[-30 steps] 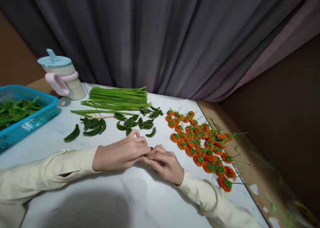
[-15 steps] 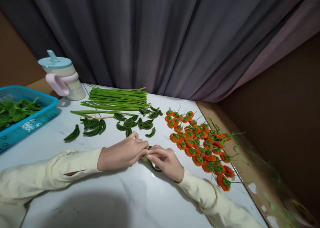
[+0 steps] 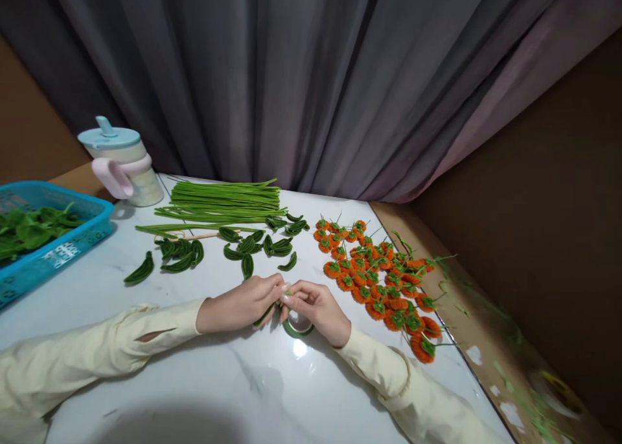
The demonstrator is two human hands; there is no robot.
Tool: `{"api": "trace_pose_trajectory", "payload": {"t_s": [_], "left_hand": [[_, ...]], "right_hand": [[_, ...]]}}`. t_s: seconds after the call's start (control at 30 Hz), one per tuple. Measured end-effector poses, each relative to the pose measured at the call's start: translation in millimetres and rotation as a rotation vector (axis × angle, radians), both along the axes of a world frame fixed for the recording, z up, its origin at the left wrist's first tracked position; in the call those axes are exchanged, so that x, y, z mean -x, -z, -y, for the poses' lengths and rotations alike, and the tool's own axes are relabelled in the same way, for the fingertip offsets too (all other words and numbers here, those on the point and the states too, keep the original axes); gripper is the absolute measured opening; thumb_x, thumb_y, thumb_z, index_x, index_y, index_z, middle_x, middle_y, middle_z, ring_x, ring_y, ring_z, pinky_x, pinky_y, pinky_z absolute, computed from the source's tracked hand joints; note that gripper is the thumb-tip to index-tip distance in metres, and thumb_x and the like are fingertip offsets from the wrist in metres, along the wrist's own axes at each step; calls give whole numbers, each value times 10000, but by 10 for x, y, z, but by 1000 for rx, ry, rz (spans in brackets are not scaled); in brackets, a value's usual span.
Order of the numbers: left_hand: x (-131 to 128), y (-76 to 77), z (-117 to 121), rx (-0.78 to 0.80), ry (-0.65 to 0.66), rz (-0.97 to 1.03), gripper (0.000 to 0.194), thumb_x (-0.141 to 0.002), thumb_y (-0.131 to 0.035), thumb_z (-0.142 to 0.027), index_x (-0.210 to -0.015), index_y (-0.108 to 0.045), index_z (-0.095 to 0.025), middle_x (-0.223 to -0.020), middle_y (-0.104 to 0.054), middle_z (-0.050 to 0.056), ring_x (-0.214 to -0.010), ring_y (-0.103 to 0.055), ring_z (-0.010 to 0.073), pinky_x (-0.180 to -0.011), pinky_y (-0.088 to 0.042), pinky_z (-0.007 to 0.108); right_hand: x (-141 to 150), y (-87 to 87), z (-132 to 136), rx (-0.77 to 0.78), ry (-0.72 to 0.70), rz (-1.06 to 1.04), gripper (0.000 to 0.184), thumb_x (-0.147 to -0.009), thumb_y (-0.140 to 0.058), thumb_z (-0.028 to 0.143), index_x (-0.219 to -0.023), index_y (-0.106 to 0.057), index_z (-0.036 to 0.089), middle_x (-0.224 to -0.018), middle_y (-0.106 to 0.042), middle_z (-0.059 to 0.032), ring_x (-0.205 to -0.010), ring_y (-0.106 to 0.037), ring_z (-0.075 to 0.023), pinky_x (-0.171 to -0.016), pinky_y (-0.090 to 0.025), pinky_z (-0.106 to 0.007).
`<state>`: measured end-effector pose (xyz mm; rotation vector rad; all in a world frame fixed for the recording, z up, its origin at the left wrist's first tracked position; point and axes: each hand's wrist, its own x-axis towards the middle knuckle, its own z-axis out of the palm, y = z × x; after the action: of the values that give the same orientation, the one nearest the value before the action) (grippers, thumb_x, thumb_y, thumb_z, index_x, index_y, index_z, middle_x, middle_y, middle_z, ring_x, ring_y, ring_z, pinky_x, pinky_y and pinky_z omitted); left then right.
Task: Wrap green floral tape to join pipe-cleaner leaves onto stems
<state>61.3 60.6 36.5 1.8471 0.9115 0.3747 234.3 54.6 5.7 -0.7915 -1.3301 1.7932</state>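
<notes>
My left hand (image 3: 241,306) is closed, its fingertips pinching a dark green fuzzy leaf (image 3: 264,317) that shows just under them. Meeting it fingertip to fingertip, my right hand (image 3: 318,310) is closed around a roll of green tape (image 3: 297,333), whose ring hangs below the fingers. What lies exactly between the two sets of fingertips is small and mostly hidden. Beyond the hands, several more dark green leaves lie on the white table, among them a leaf cluster (image 3: 182,255) and a single leaf (image 3: 288,262).
Green stems (image 3: 223,201) lie bundled at the back. Orange fuzzy persimmon-like pieces (image 3: 376,309) with green tops spread at the right. A blue basket (image 3: 92,227) holding green leaves stands left, beside a lidded cup (image 3: 146,185). Behind hangs a grey curtain (image 3: 272,74).
The hands have turned slightly, so the tape roll's ring and the leaf under my left fingers show more. My left index finger has come down. The whole view has shifted a little.
</notes>
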Motion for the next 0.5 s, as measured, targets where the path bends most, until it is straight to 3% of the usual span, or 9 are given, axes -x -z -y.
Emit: {"api": "trace_pose_trajectory", "payload": {"t_s": [0.23, 0.5], "left_hand": [[12, 40, -36, 173, 25, 61, 403, -890, -323, -515, -746, -445, -159, -553, -565, -26, -445, -477, 78, -454, -365, 180], [17, -13, -88, 469, 141, 203, 413, -837, -472, -505, -659, -516, -136, -409, -523, -36, -388, -478, 85, -481, -366, 189]], "right_hand": [[-35, -19, 19, 27, -19, 16, 231, -681, -704, 325, -699, -610, 114, -568, -647, -18, -551, -595, -117, -608, -455, -251], [-59, 5, 35, -16, -111, 87, 267, -686, -693, 357, -681, -609, 103, -579, -646, -40, -536, -576, -114, -517, -413, -224]]}}
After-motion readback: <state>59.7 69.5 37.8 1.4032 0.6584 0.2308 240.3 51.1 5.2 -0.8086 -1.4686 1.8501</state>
